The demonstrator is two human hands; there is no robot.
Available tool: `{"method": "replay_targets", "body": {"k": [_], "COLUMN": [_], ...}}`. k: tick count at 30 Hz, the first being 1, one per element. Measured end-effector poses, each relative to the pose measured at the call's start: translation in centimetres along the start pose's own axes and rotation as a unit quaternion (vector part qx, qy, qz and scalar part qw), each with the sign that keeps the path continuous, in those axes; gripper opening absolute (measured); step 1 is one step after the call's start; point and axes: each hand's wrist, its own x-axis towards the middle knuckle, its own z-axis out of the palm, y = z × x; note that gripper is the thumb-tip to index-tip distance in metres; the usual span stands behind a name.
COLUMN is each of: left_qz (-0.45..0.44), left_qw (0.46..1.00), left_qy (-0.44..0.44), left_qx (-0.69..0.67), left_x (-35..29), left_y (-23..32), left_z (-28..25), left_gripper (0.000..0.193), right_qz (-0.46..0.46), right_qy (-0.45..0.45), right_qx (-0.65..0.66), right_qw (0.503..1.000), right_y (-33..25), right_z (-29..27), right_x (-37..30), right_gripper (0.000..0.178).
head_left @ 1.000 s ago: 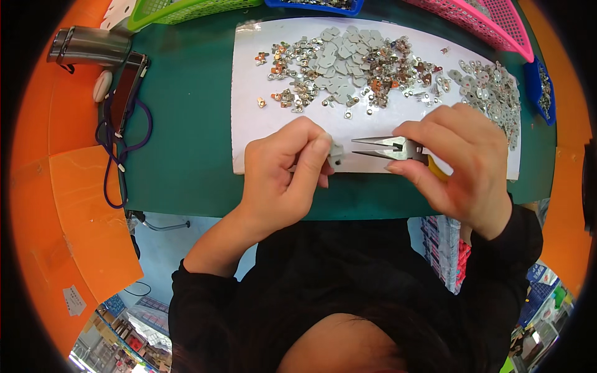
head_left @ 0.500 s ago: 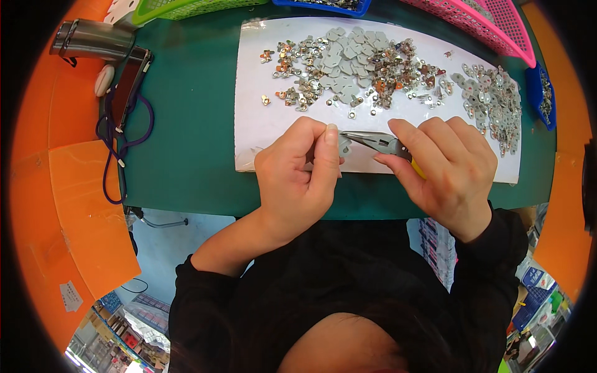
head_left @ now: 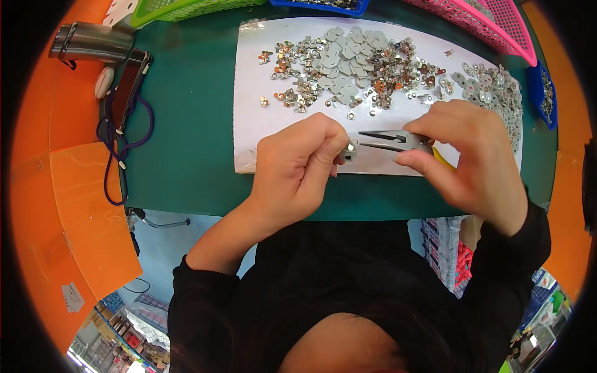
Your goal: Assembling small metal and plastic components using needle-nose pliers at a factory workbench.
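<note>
Metal clip (head_left: 350, 151) stuck out rightward from left hand (head_left: 297, 165), pinched tight over near edge of white sheet (head_left: 254, 118). Right hand (head_left: 485, 155) gripped pliers (head_left: 409, 141), jaws spread, long axis roughly crosswise, tips aimed left, just short of clip. Left hand nearer clip. Grey plates (head_left: 345, 59) heaped beyond both hands on green tabletop (head_left: 186, 93).

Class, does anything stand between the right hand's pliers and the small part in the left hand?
Nothing visible: the right hand holds the pliers open, facing the small part in the left hand across a gap.
</note>
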Motion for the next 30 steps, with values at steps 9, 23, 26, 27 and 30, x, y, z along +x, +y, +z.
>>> {"method": "replay_targets", "body": {"k": [9,23,26,27,30], "left_qz": [0.093,0.124,0.115,0.109,0.101], "left_qw": [0.978,0.964,0.966,0.967,0.965], "left_qy": [-0.137,-0.161,-0.162,-0.163,-0.168], "left_qx": [0.125,0.169,0.166,0.165,0.174], "left_x": [0.7,1.3,1.2,1.2,1.0], "left_y": [0.2,0.8,0.9,1.0,1.1], "left_z": [-1.6,-1.7,-1.7,-1.6,-1.5], "left_gripper": [0.005,0.008,0.008,0.008,0.007], "right_qz": [-0.003,-0.081,-0.083,-0.083,-0.089], "right_qy": [-0.206,-0.161,-0.172,-0.173,-0.165], "right_qx": [0.102,0.059,0.053,0.046,0.042], "right_qw": [0.973,0.982,0.98,0.98,0.981], "right_y": [1.8,1.1,1.0,1.0,1.0], "right_z": [-1.3,-1.2,-1.3,-1.3,-0.9], "right_x": [2.3,3.3,3.5,3.4,3.2], "right_gripper": [0.027,0.029,0.029,0.03,0.031]}}
